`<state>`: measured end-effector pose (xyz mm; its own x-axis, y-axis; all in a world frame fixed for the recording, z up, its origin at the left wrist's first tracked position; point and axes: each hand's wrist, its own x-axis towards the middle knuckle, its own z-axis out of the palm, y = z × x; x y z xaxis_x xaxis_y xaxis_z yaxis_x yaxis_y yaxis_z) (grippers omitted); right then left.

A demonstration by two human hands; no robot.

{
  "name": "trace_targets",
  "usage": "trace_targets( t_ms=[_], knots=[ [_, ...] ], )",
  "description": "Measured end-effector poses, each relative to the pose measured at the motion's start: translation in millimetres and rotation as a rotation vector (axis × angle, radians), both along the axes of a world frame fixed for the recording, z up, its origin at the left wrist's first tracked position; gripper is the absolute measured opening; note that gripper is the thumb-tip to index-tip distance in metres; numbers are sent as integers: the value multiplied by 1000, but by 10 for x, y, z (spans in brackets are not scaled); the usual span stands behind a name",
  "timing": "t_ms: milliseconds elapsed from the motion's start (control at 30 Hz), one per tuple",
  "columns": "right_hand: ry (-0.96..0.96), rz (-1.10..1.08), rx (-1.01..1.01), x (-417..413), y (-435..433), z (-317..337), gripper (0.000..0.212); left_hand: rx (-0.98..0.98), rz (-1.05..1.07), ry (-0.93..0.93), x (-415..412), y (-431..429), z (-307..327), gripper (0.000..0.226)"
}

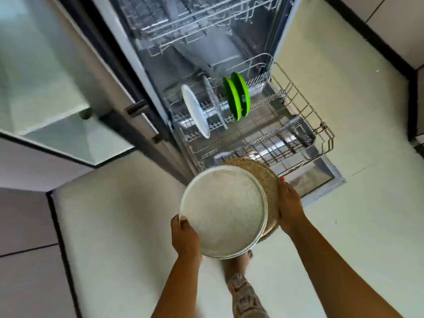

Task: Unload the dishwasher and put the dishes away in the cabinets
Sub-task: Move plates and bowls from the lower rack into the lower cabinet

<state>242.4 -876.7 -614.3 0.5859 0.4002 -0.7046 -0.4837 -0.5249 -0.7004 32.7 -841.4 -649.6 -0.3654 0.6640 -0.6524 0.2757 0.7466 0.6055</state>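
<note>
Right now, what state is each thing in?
Dishwasher door: open, folded down.
Lower rack: pulled out.
White plate: upright in rack.
Green plates: upright in rack.
Plate stack: held in both hands.
Left hand: grip on stack.
Right hand: grip on stack.

Head view, looking down. Lower centre: the left hand and right hand grip opposite edges of a stack of pale plates, with a speckled brown plate behind them. Upper centre: the open dishwasher's lower rack, pulled out, holds an upright white plate, a clear plate and two green plates. The upper rack lies at the top of the frame; pale floor lies at right.
</note>
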Motion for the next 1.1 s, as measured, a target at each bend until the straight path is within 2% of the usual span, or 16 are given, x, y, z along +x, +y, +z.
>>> trace_targets(
  t_ms=[133,267,433,533,733,867,1000,1100],
  knots=[
    [17,161,-18,-895,-40,-38,41,-8,95,22,-890,-72,171,30],
    [61,323,-11,-1903,14,17,38,0,263,11,-1833,-191,435,31],
    [166,473,16,-2908,255,55,39,50,536,-111,-2803,-238,661,34],
    [238,519,43,-3345,462,69,39,137,605,-187,-3256,-126,750,34],
    [264,512,201,-3717,1033,230,36,202,606,-461,-3600,266,767,27],
    [180,541,272,-3734,1524,281,35,160,559,-600,-3550,605,696,24],
    [163,666,203,-3639,2101,189,43,197,621,-544,-3464,1115,600,32],
    [188,685,186,-3537,2542,194,43,242,681,-489,-3340,1602,618,22]
  ],
)
